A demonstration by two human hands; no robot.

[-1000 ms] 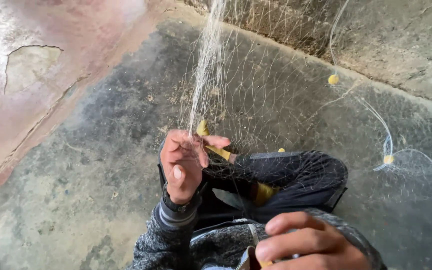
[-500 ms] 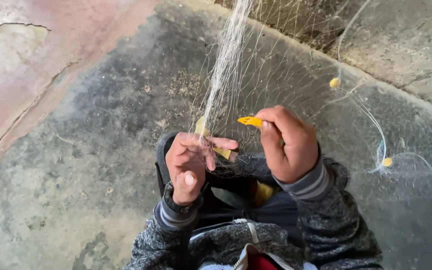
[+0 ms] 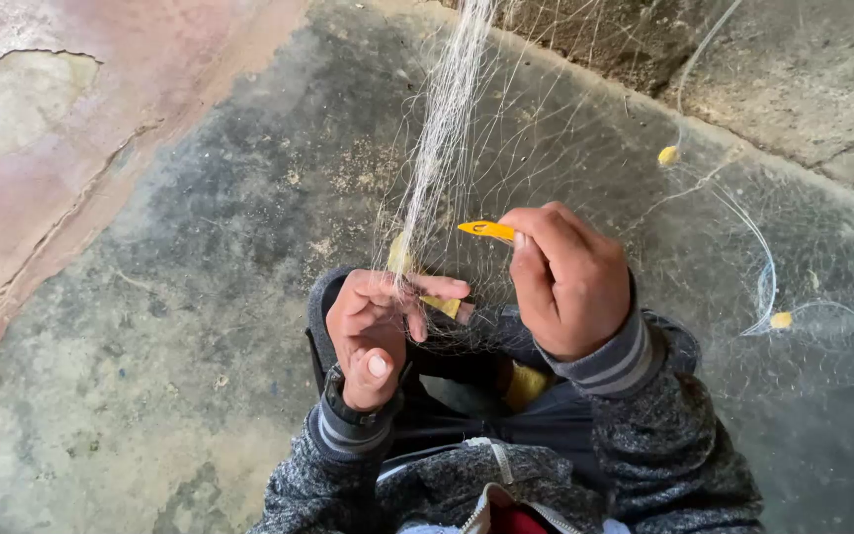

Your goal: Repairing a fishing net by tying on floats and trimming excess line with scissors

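A fine white fishing net [image 3: 447,129] hangs down in a gathered bunch from the top of the view. My left hand [image 3: 373,331] pinches the bunched mesh between thumb and fingers, with a small yellow piece [image 3: 442,305] just beside the fingertips. My right hand [image 3: 570,277] is closed on a yellow netting needle [image 3: 486,230], whose pointed tip sticks out to the left, close to the net strands. Both hands sit above my lap, in grey knitted sleeves.
The net spreads over a rough concrete floor [image 3: 200,297]. Small yellow floats [image 3: 667,155] [image 3: 781,319] sit on a white edge line to the right. A stone wall [image 3: 793,69] runs along the top right. Cracked pinkish flooring [image 3: 61,148] lies left.
My right hand rose from my lap to the net, bringing the yellow needle up beside the bunch. My left hand kept its pinch on the mesh.
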